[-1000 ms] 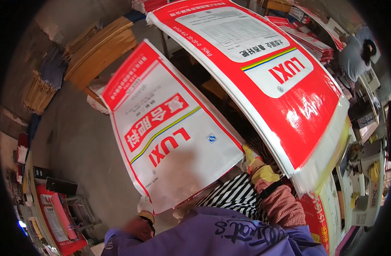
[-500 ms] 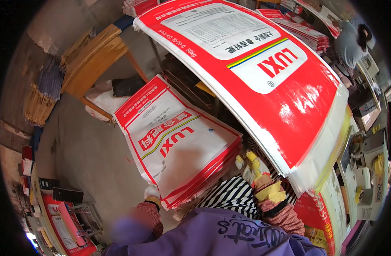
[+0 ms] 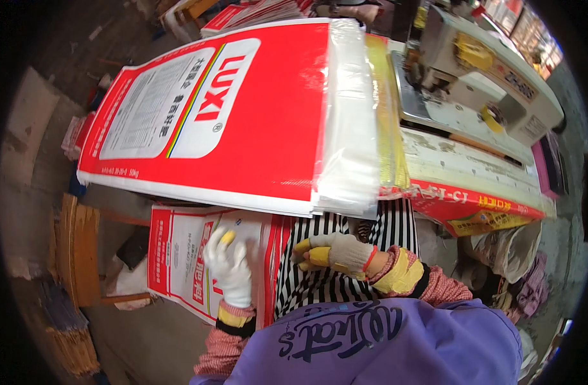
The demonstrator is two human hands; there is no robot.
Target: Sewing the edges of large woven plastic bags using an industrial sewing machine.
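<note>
My left hand (image 3: 230,268), in a white glove with a yellow fingertip, hovers over a stack of red and white woven bags (image 3: 160,256). Its fingers are apart and nothing is in them. My right hand (image 3: 345,253), in a pale glove with yellow finger coverings, is over my black-and-white striped apron (image 3: 313,285), beside the stack's right edge. Its fingers point left, loosely bent, with no object visible in them. Beyond both hands lies a large pile of red and white bags (image 3: 275,128), with clear plastic liners (image 3: 348,122) sticking out at its right end.
A sewing machine (image 3: 493,70) stands on a worn white table (image 3: 461,154) at the far right. A red and yellow bag (image 3: 480,215) hangs at the table's near edge. Wooden boards (image 3: 82,250) are at the left, and more bags (image 3: 259,16) lie at the back.
The view has swung right, bringing the sewing machine into full sight. My left hand has left the bag stack's edge and come up over it. My right hand has turned to point left.
</note>
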